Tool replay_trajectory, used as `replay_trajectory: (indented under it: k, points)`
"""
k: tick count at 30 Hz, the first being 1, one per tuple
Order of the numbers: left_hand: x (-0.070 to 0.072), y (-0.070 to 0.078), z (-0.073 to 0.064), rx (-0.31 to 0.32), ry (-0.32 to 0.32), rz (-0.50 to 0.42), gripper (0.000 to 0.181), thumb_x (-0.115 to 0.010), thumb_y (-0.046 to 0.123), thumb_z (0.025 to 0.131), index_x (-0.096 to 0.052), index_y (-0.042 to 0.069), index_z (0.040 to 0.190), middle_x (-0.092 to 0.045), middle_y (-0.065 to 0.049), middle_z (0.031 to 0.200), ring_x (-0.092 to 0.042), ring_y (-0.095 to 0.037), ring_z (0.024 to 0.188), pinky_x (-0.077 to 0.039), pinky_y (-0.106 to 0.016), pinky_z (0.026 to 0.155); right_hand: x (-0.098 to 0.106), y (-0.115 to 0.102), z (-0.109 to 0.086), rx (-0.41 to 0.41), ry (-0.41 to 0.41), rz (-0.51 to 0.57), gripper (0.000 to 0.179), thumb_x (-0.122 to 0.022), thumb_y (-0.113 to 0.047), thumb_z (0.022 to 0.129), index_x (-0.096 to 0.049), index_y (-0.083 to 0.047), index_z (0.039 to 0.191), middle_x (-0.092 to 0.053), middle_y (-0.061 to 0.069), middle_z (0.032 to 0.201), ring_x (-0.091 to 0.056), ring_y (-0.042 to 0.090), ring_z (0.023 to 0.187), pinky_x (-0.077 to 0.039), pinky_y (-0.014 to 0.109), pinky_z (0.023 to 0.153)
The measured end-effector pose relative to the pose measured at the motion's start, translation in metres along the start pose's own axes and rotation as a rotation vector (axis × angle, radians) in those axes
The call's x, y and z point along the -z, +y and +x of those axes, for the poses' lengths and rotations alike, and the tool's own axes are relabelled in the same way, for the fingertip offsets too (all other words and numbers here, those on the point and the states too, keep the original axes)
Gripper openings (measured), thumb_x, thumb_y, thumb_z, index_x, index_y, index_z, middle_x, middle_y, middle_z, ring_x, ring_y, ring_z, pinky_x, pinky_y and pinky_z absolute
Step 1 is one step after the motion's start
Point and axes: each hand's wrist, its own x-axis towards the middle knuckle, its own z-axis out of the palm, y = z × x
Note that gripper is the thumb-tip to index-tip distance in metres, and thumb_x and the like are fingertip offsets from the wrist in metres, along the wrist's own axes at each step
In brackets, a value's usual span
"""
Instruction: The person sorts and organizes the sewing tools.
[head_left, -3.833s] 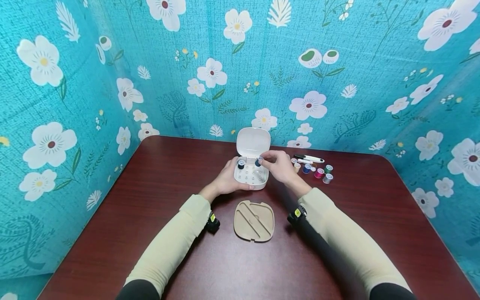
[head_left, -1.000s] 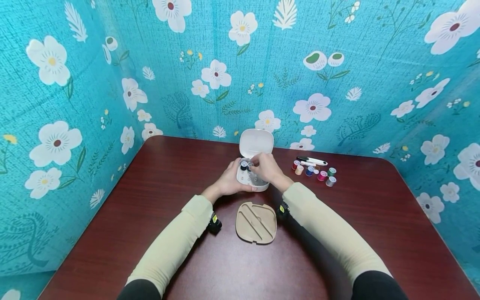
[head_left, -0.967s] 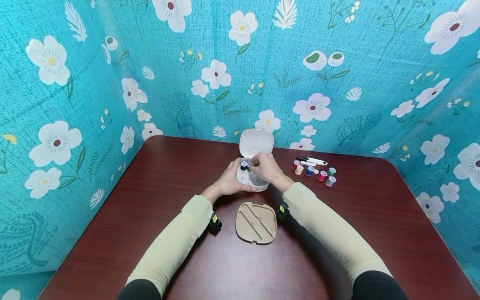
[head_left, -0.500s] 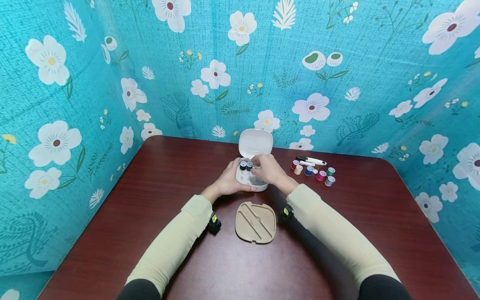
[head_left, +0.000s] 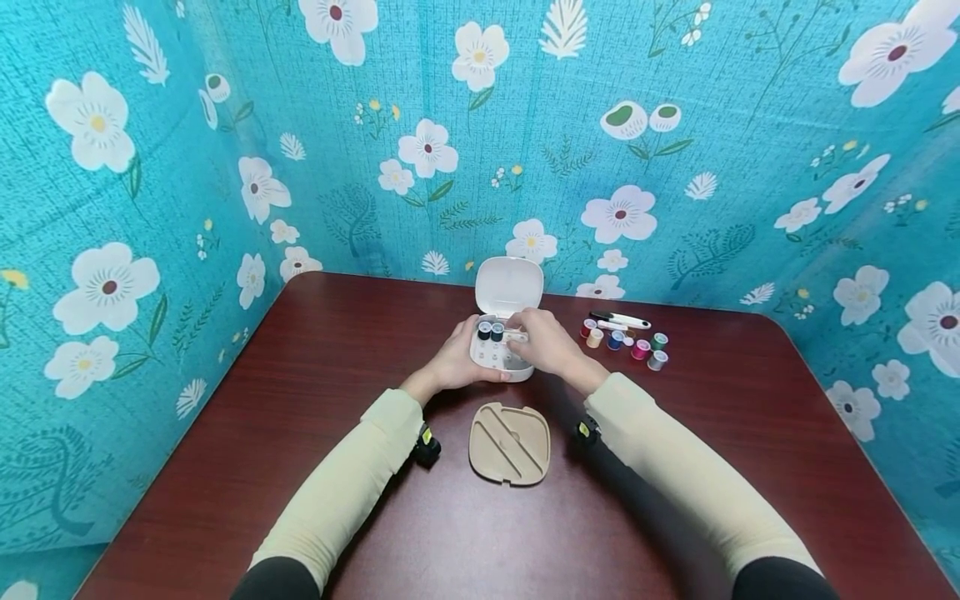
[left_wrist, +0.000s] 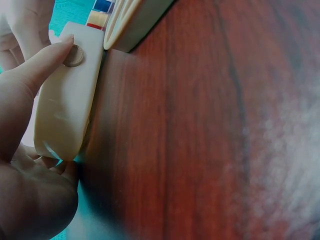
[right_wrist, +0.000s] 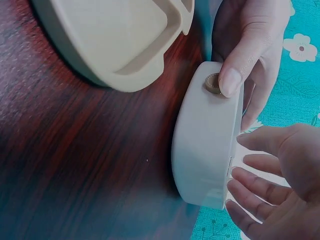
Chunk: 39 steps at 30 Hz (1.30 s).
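A small white sewing box (head_left: 487, 358) stands on the table with its lid (head_left: 510, 283) raised at the back. Small pegs show on its floor. Two dark thread spools stand side by side at its back left, one black (head_left: 483, 332) and one dark blue or black (head_left: 497, 332). My left hand (head_left: 448, 360) grips the box from the left, its thumb by the round brown button (left_wrist: 74, 56) on the front wall. Over the box's right side is my right hand (head_left: 549, 340); in the right wrist view its fingers (right_wrist: 260, 185) are spread, with nothing seen between them.
A beige tray insert (head_left: 510, 446) with diagonal grooves lies in front of the box. Several colored spools, among them a pink one (head_left: 641, 349) and a grey one (head_left: 657, 360), stand to the right. Behind them lies a slim black-and-white tool (head_left: 626, 319). A floral curtain hangs behind the table.
My right hand has let go of the second dark spool, leaving it beside the first, and has drawn back to the right. My left hand keeps its grip on the box.
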Motion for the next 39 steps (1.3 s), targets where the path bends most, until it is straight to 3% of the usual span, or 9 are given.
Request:
replay_trajectory:
  k: [20,39]
  points:
    - [0.000,-0.001,0.000,-0.021,0.004,-0.003,0.118,-0.096,0.036,0.069,-0.024,0.011,0.158,-0.039,-0.014,0.148,-0.044,-0.028,0.132,-0.038,-0.045,0.112,0.002,0.011,-0.016,0.053,0.074,-0.001,0.027,-0.075,-0.008,0.089,-0.073,0.003,0.113,-0.070,0.018,0.112,-0.066,0.032,0.104,-0.054,0.048,0.091]
    - [0.000,0.000,-0.001,-0.036,0.016,-0.018,0.117,-0.097,0.037,0.067,-0.027,0.010,0.157,-0.040,-0.015,0.147,-0.044,-0.029,0.131,-0.037,-0.046,0.112,0.007,0.020,-0.028,0.044,0.107,0.026,0.028,-0.075,-0.010,0.089,-0.073,0.003,0.113,-0.069,0.018,0.111,-0.067,0.037,0.102,-0.054,0.048,0.090]
